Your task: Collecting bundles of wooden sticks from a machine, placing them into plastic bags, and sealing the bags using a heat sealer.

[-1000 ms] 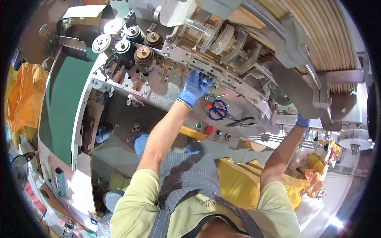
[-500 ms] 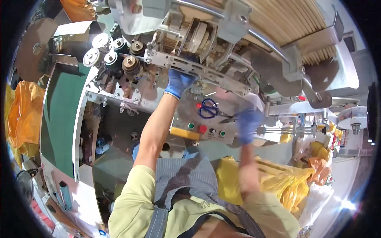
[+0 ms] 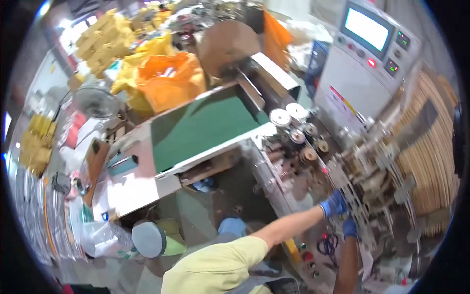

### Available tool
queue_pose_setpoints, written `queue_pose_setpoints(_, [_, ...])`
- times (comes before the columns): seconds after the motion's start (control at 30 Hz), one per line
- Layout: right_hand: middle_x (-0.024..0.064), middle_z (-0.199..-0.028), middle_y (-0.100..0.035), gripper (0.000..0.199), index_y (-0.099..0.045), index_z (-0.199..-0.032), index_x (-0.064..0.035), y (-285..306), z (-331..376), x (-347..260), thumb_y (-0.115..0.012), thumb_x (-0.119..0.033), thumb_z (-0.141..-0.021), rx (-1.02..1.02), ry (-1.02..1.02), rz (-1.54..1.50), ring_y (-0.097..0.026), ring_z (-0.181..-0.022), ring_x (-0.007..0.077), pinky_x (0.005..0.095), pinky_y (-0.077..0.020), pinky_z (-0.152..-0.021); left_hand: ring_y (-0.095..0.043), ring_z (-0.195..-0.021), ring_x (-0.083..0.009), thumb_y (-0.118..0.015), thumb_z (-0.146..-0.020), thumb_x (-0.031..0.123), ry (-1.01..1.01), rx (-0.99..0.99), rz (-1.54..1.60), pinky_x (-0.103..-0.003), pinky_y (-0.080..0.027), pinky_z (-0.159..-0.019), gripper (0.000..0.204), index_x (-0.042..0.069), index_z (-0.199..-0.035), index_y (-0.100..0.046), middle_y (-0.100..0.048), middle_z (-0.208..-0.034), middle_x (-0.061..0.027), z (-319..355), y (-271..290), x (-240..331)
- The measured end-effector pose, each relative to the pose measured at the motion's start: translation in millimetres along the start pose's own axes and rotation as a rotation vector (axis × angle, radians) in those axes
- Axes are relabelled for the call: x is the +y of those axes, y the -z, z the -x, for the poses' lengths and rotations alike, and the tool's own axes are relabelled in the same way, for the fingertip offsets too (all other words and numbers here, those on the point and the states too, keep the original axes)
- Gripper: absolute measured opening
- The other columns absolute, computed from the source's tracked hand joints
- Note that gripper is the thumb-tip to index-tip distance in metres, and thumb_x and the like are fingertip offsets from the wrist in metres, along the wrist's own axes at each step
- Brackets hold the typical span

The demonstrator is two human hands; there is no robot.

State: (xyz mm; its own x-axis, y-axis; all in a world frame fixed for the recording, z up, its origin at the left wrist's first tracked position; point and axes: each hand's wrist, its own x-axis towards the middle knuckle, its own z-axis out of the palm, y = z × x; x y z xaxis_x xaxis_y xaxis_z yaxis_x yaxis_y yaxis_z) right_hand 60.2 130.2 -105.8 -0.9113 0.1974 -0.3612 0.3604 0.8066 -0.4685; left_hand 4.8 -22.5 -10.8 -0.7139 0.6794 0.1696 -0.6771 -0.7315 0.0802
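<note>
Machine (image 3: 372, 161) is seen filling the 3 o'clock side: control cabinet with lit screen (image 3: 368, 28) at 1 o'clock, green-topped feed table (image 3: 205, 125) at centre, cluster of rollers (image 3: 298, 130) just right of it. Orange and yellow bags (image 3: 166, 81) are piled at 11 o'clock; a floor fan (image 3: 93, 102) at 9 o'clock.

Compared with a second ago, the view has swung away leftward, so the mechanism once overhead is now pushed to 4 o'clock. Right hand (image 3: 349, 228), blue-gloved, was far out to the right then; it has been brought in just below the left hand (image 3: 334, 204), also gloved. Both are now pressed on the metal frame plate (image 3: 352, 196) under the rollers; grip cannot be told, fingers blurred. Two-handed work on that plate is judged underway. Blue-handled scissors (image 3: 327, 243) are hung just below, untouched.
</note>
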Motion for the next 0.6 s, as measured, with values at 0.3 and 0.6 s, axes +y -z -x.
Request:
queue_pose_setpoints(0.3, [0.0154, -0.112, -0.054, 0.034, -0.055, -0.108, -0.0015, 19, -48, 211, -0.043, -0.019, -0.082, 0.149, 0.374, 1.386, -0.055, -0.098, 0.0289, 0.0488, -0.0409, -0.082, -0.055, -0.097, -0.0237, -0.035, -0.088, 0.042, 0.187, -0.182, 0.276, -0.040, -0.043, -0.086, 0.045, 0.009, -0.113, -0.052, -0.057, -0.109, -0.0082, -25, -63, -23])
queue_pose_setpoints(0.6, [0.0161, -0.128, -0.037, 0.043, -0.038, -0.124, -0.0058, 20, -30, 122, -0.043, -0.020, -0.084, 0.242, 0.163, 0.559, -0.040, -0.114, 0.0302, 0.0383, -0.0303, -0.095, -0.060, -0.084, -0.0239, -0.039, -0.087, 0.044, 0.112, 0.240, 0.108, -0.040, -0.048, -0.076, 0.042, 0.010, -0.103, -0.058, -0.062, -0.097, -0.0066, -21, -71, -6])
